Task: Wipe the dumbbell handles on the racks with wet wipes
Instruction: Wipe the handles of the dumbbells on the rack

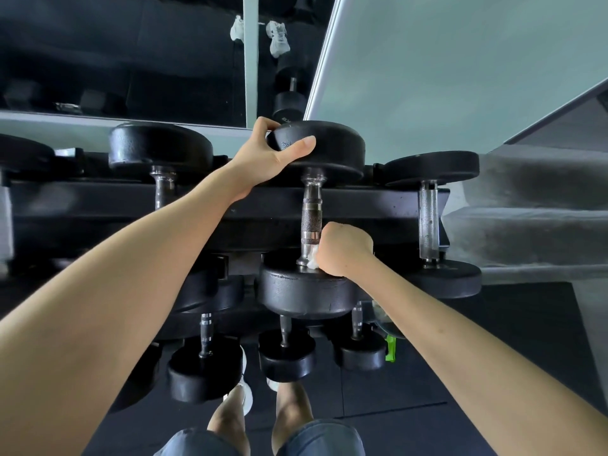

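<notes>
A pale wall [460, 77] and a mirror [98, 60] are seen behind a black steel rack [98, 205], which is cut off at the left edge. A dark mat [493, 340] is laid on the floor.

Four dumbbells [161, 149] are counted on the upper tier; the leftmost is shown only as part of one head. Three more are made out on the lower tier, partly hidden by the tier above and by the forearms. Each has round black heads with a matt, slightly scuffed finish and a chrome handle.

The centre dumbbell [302, 291] lies on the upper tier, its handle [311, 215] pointing away from the viewer. The handle's middle band is knurled.

The far head is gripped by the left hand [269, 156], with thumb and fingers curled over the rim; the fingertips are hidden behind the head.

The right hand [345, 250] is closed in a fist at the near end of the handle, just above the near head. A white wipe [313, 258] is clamped in it against the chrome. Only a small crumpled corner is visible, and the fingers are hidden.
</notes>
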